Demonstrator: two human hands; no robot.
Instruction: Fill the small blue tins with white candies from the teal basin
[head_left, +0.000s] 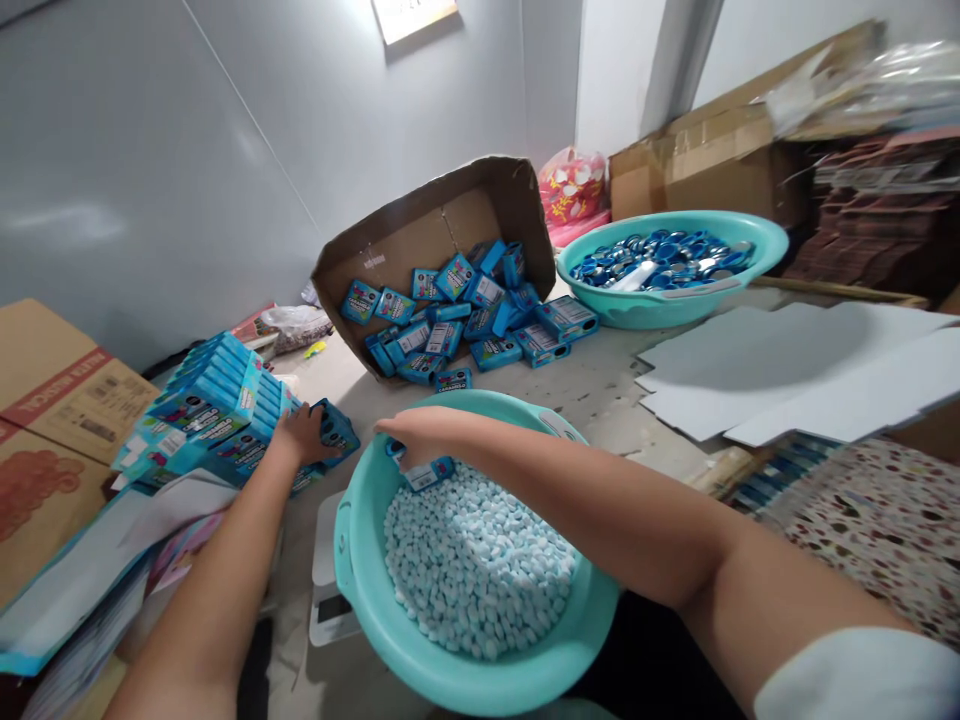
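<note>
My left hand (pixel 300 437) is at the stack of small blue printed boxes (pixel 225 405), its fingers closed round a blue box (pixel 341 430) at the stack's right end. Over the rim of a turquoise basin (pixel 480 690), my right hand (pixel 411 432) grips another small blue printed box (pixel 429 474); the fingers partly hide it. Pale blue and white candies (pixel 480 570) fill much of the basin, just below that box.
Loose blue boxes (pixel 450 320) spill from a tipped cardboard carton (pixel 442 215) behind the basin. At the back right stands a second turquoise basin (pixel 645 312) of blue and silver lids. Flat white card sheets (pixel 802 370) lie at right; a large carton (pixel 64 400) stands left.
</note>
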